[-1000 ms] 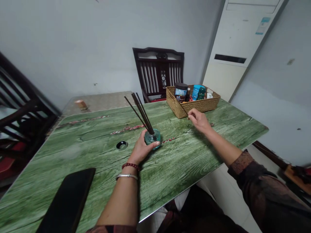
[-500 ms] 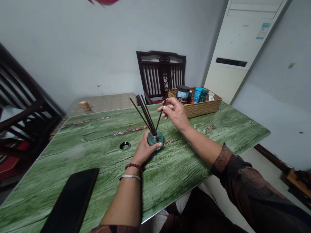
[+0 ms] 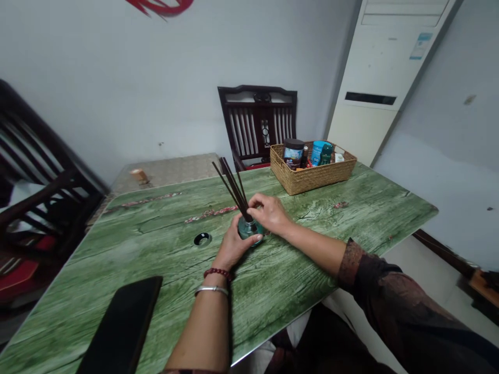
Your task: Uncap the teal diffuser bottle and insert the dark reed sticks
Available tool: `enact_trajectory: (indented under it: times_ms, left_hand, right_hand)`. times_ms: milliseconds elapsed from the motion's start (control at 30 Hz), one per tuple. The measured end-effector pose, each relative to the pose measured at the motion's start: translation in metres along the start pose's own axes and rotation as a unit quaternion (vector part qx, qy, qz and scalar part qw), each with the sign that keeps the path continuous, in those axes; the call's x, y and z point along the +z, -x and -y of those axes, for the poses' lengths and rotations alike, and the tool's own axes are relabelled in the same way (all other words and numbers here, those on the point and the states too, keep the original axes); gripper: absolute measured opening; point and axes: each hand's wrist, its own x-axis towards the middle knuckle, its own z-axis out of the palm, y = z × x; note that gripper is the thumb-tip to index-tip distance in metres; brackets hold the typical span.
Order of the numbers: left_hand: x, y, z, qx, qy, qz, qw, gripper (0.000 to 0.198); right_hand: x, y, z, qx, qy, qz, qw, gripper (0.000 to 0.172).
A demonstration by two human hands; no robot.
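Note:
A small teal glass diffuser bottle (image 3: 249,231) stands on the green table, dark reed sticks (image 3: 233,188) fanning up from its neck. My left hand (image 3: 234,240) is wrapped round the bottle's left and front, thumb across the near side. My right hand (image 3: 270,212) is closed in a pinch low on the reeds, just above the neck. Its fingers partly hide the stick they grip. A black ring-shaped cap (image 3: 202,239) lies to the left of the bottle.
A wicker basket (image 3: 312,182) holding jars and bottles stands at the back right. A dark phone (image 3: 120,324) lies at the near left. Behind the table is a dark wooden chair (image 3: 259,124); another chair (image 3: 35,192) is at the left.
My right hand has moved down and left from above the bottle to the base of the reeds. The long stick it held leaning right no longer sticks up there. My left hand keeps its grip.

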Motion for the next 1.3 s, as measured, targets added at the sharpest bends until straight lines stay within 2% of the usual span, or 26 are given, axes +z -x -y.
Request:
enact_trajectory:
  times_ms: [133,200,300,433,567,700,867,1067,1200,1300]
  left_hand:
    - [-0.001,0.002,-0.002,-0.010,-0.034,-0.014,0.999,0.075]
    - [-0.002,0.003,-0.003,-0.018,-0.058,-0.020,0.998,0.076]
    - [-0.004,0.005,-0.005,-0.040,-0.076,-0.033,0.996,0.079]
    - [-0.006,0.003,-0.010,-0.066,-0.073,-0.026,0.995,0.075]
    - [-0.010,-0.012,-0.013,-0.068,-0.082,-0.004,0.994,0.068]
    - [-0.019,-0.044,-0.004,-0.083,-0.106,0.011,0.991,0.067]
    - [-0.026,-0.095,0.022,-0.101,-0.064,-0.045,0.992,0.070]
    - [-0.019,-0.146,0.042,-0.108,-0.019,-0.094,0.990,0.069]
    - [-0.017,-0.151,0.039,-0.124,0.025,-0.149,0.981,0.077]
    - [-0.019,-0.128,0.030,-0.137,0.070,-0.190,0.970,0.076]
  right_hand:
    - [-0.004,0.007,-0.024,0.021,0.024,-0.028,0.999,0.016]
    - [-0.006,0.007,-0.045,0.070,0.038,-0.043,0.996,0.013]
    - [-0.006,0.008,-0.079,0.160,0.041,-0.027,0.986,0.012]
    - [-0.002,0.013,-0.104,0.197,-0.004,-0.029,0.980,0.017]
    - [-0.002,0.014,-0.107,0.198,-0.036,-0.026,0.979,0.016]
    - [-0.002,0.013,-0.106,0.197,-0.043,-0.016,0.979,0.016]
    - [0.003,0.010,-0.108,0.203,-0.028,-0.015,0.979,0.015]
    - [0.008,0.009,-0.112,0.201,-0.014,-0.009,0.979,0.013]
    - [0.010,0.009,-0.113,0.198,-0.034,-0.013,0.980,0.011]
    - [0.010,0.009,-0.115,0.203,-0.069,-0.023,0.977,0.010]
